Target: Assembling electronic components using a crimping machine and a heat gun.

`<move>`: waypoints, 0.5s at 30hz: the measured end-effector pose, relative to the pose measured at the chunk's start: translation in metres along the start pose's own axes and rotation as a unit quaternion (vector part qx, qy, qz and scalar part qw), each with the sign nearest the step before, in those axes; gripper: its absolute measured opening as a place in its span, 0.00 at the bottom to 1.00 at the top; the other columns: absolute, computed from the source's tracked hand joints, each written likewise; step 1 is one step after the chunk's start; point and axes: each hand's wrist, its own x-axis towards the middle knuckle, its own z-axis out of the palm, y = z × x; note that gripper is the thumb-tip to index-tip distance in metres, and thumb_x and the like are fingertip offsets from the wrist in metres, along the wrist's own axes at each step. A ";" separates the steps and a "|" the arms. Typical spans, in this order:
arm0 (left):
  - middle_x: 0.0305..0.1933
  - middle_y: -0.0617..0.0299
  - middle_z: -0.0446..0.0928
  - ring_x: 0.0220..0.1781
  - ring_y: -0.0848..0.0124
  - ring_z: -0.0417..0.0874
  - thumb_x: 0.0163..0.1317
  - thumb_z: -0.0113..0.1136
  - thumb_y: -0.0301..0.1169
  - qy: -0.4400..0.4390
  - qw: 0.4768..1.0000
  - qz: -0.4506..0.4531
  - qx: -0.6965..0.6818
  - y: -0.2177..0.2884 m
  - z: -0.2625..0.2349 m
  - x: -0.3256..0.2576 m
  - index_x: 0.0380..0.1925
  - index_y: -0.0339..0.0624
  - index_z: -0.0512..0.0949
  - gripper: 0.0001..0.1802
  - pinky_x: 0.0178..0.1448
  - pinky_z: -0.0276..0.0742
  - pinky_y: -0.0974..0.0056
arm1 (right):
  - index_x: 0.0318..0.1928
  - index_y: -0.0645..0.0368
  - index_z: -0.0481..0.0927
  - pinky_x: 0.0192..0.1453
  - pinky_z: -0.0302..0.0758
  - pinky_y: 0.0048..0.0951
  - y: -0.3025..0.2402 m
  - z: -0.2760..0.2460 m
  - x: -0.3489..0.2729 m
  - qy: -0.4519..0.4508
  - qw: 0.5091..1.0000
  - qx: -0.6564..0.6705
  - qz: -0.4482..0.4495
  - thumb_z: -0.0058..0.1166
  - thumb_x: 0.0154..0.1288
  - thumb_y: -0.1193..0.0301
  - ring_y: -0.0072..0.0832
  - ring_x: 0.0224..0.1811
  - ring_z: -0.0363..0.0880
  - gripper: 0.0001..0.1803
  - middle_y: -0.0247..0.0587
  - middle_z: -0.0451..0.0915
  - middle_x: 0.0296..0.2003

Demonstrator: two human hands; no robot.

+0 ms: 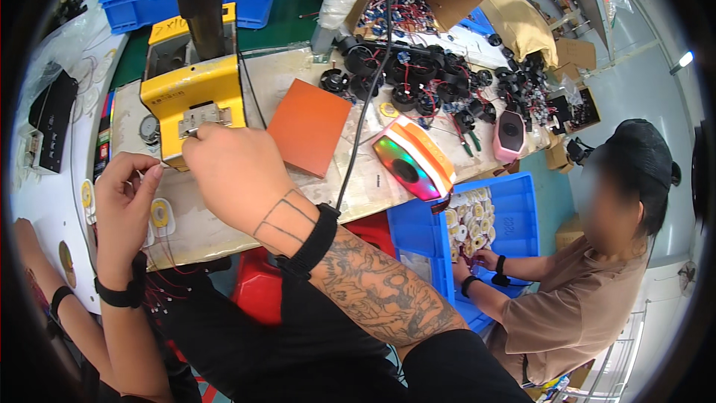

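Observation:
My left hand (127,209) is closed, thumb and forefinger pinched on a small pale tip I cannot make out. It is just left of the base of a yellow machine (192,89) with a metal fixture (205,116) on its front. My right hand (239,168) curls its fingers in front of that fixture; what they hold, if anything, is hidden. White-backed yellow discs (159,213) with thin red wires lie below the left hand. A small round speaker (149,130) rests left of the machine. An orange-brown block (309,127) sits right of my right hand.
A colourful-lit speaker (412,164) and a pink speaker (509,134) stand on the table amid black round parts (421,67). At right, a person (574,291) reaches into a blue crate (514,216) of discs. Another person's arm (71,313) is at left. A black cable (365,116) hangs centrally.

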 end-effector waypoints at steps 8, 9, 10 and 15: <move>0.36 0.70 0.78 0.31 0.82 0.64 0.71 0.72 0.25 0.021 0.999 -0.008 0.025 -0.003 -0.004 0.004 0.42 0.35 0.85 0.05 0.36 0.62 0.72 | 0.37 0.60 0.86 0.44 0.87 0.44 -0.006 0.007 0.000 0.016 1.000 0.011 0.019 0.62 0.59 0.76 0.46 0.39 0.90 0.05 0.44 0.86 0.37; 0.36 0.70 0.77 0.31 0.82 0.64 0.72 0.72 0.25 0.023 0.999 0.002 0.032 -0.004 -0.004 0.003 0.42 0.35 0.85 0.05 0.36 0.63 0.71 | 0.37 0.60 0.86 0.44 0.87 0.44 -0.005 0.007 0.000 0.017 1.000 0.012 0.020 0.62 0.59 0.76 0.46 0.39 0.90 0.05 0.44 0.86 0.37; 0.35 0.70 0.77 0.31 0.82 0.65 0.72 0.71 0.25 0.026 0.999 0.012 0.039 -0.005 -0.005 0.001 0.42 0.35 0.85 0.05 0.35 0.63 0.71 | 0.37 0.60 0.86 0.44 0.87 0.44 -0.006 0.006 0.001 0.016 1.000 0.004 0.006 0.62 0.60 0.76 0.46 0.40 0.90 0.05 0.44 0.86 0.37; 0.35 0.68 0.77 0.32 0.81 0.69 0.73 0.70 0.26 0.010 1.000 -0.015 0.007 0.001 -0.008 -0.011 0.42 0.34 0.85 0.05 0.36 0.65 0.71 | 0.36 0.59 0.88 0.44 0.87 0.43 -0.004 0.000 0.010 -0.010 0.999 -0.024 -0.025 0.62 0.60 0.76 0.44 0.40 0.90 0.05 0.44 0.86 0.37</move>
